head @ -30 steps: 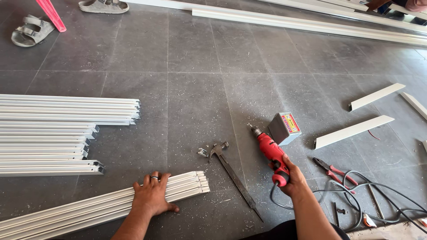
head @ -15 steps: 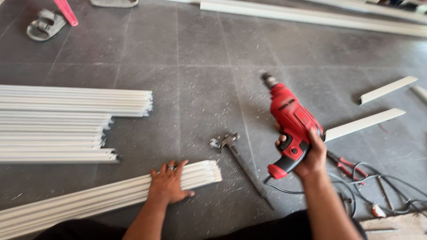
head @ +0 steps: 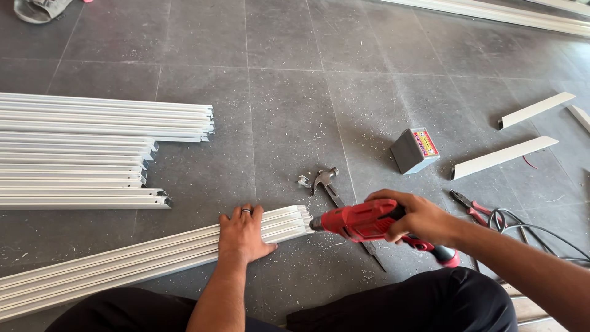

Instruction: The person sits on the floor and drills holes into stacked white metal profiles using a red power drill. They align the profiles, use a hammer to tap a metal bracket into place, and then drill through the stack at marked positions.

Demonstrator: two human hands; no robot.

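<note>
My left hand (head: 244, 233) lies spread flat on the strips (head: 147, 258) near their end edge. My right hand (head: 421, 216) wraps the drill (head: 362, 221), tip at that edge (hammer (head: 329, 184) just behind); open floor (head: 295, 92) lies beyond.

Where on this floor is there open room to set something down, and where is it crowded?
Free: tiles between stacked strips, hammer and grey box, plus upper middle. Crowded: right, around pliers, cables, drill.

Grey tiled floor (head: 295, 74), white profile stacks (head: 92, 147), hammer (head: 326, 181), small box (head: 415, 149)
</note>
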